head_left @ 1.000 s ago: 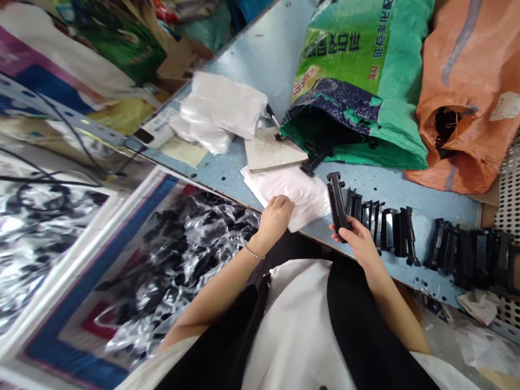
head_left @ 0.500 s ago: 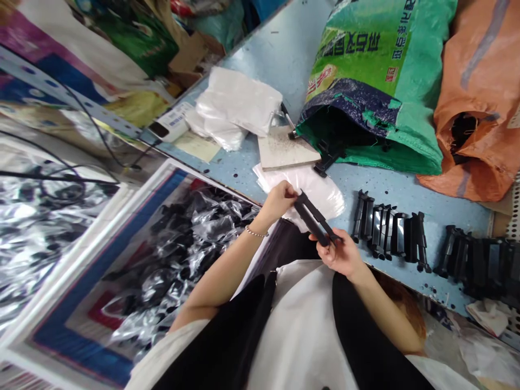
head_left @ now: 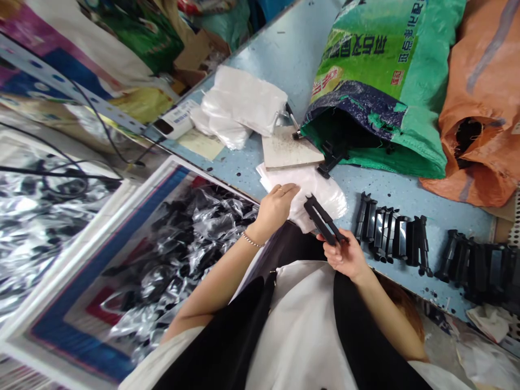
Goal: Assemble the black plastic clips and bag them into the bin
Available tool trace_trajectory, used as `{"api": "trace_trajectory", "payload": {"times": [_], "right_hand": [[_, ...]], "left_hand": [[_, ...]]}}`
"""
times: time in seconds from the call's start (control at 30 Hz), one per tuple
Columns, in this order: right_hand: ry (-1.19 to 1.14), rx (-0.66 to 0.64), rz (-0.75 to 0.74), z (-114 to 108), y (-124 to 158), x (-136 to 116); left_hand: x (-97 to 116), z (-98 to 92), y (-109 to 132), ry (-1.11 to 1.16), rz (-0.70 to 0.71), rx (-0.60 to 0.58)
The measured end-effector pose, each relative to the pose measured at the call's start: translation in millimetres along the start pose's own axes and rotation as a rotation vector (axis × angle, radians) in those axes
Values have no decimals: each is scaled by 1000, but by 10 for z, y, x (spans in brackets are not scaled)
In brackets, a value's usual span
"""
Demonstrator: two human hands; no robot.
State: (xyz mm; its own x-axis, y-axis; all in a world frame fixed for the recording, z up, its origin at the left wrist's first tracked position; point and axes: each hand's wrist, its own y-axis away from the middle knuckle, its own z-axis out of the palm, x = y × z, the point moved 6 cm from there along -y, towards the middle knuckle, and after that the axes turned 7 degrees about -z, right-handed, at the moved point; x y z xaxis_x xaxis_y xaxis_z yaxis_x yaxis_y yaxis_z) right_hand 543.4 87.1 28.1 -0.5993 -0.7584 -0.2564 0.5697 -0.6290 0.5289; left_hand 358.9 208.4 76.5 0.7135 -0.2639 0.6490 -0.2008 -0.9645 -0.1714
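My right hand [head_left: 345,255] is shut on a black plastic bracket [head_left: 324,220], gripping its lower end between thumb and fingers. My left hand [head_left: 276,207] lies on a pile of white plastic sheeting [head_left: 320,197], a little left of the bracket and not touching it. A beaded bracelet [head_left: 252,240] circles my left wrist. To the right of my right hand, a row of similar black plastic parts [head_left: 392,236] stands on the blue speckled tabletop [head_left: 292,59], and a second row [head_left: 475,265] lies farther right.
A green woven sack [head_left: 374,92] with a black part [head_left: 333,160] at its mouth and an orange woven sack [head_left: 475,114] lie on the table. Nearby are a pale board [head_left: 291,151] and bundled white bags [head_left: 239,108]. Left of the table, a bin holds clear bags of black parts [head_left: 174,271].
The bracket has tilted from upright to slanting and now sits in my right hand alone. My left hand has moved away from it onto the sheeting. The view has shifted slightly.
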Motion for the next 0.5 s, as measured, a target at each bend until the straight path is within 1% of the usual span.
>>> {"api": "trace_trajectory", "payload": {"times": [0.03, 0.1, 0.17, 0.23, 0.27, 0.33, 0.37, 0.4, 0.43, 0.5], "right_hand": [[-5, -13, 10, 15, -22, -3], [0, -35, 1, 53, -70, -37], [52, -25, -87, 78, -122, -117], [244, 48, -242, 74, -148, -215], [359, 99, -316, 74, -142, -249], [602, 188, -444, 113, -93, -272], [725, 201, -489, 162, -59, -254], [838, 183, -512, 228, -28, -213], [932, 132, -512, 306, -3, -153], [1042, -46, -456, 465, 40, -5]], "left_hand": [[80, -9, 48, -54, 62, -15], [281, -3, 189, -75, 196, -47], [515, 27, 376, -21, 340, -87], [723, 68, 563, 58, 459, -129], [800, 90, 639, 86, 496, -152], [896, 125, 743, 103, 523, -200], [923, 120, 775, 99, 523, -213], [941, 92, 802, 94, 521, -220], [953, 37, 830, 90, 519, -222], [943, -141, 898, 88, 500, -222]]}}
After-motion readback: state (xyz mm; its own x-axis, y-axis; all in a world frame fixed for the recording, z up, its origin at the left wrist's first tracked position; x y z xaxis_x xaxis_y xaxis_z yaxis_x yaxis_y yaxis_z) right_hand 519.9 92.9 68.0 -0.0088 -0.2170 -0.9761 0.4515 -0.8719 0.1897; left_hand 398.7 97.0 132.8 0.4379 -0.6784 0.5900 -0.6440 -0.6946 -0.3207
